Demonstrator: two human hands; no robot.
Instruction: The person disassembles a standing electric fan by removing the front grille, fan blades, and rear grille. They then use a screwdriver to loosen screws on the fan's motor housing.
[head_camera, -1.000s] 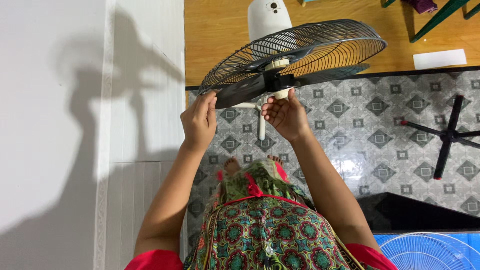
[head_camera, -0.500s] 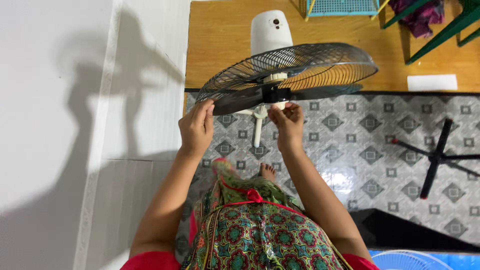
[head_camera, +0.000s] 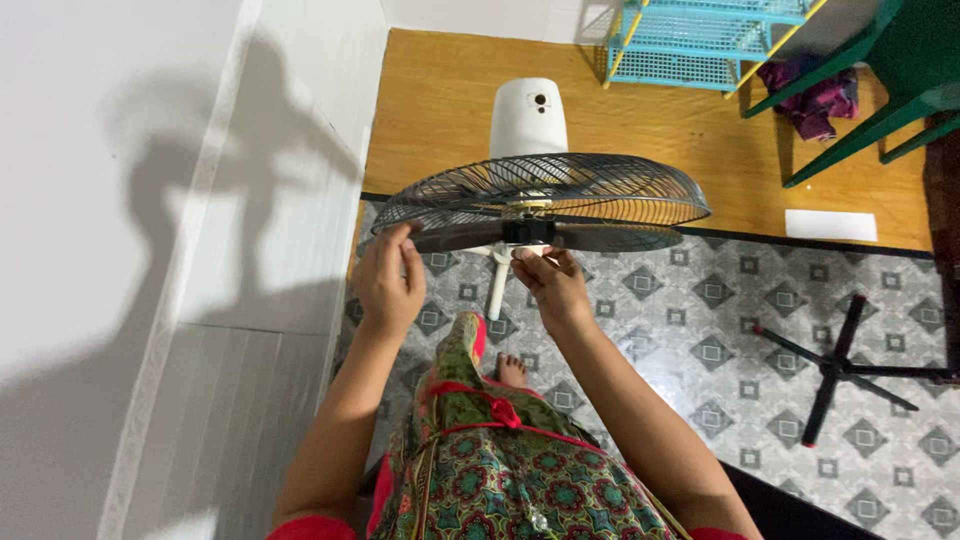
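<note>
Above patterned floor tiles (head_camera: 720, 300), left hand (head_camera: 388, 280) grips the blade (head_camera: 450, 238) tip; right hand (head_camera: 548, 280) pinches the hub (head_camera: 527, 232) underneath.

No packages, labels, signs or screens show anywhere in the view.
</note>
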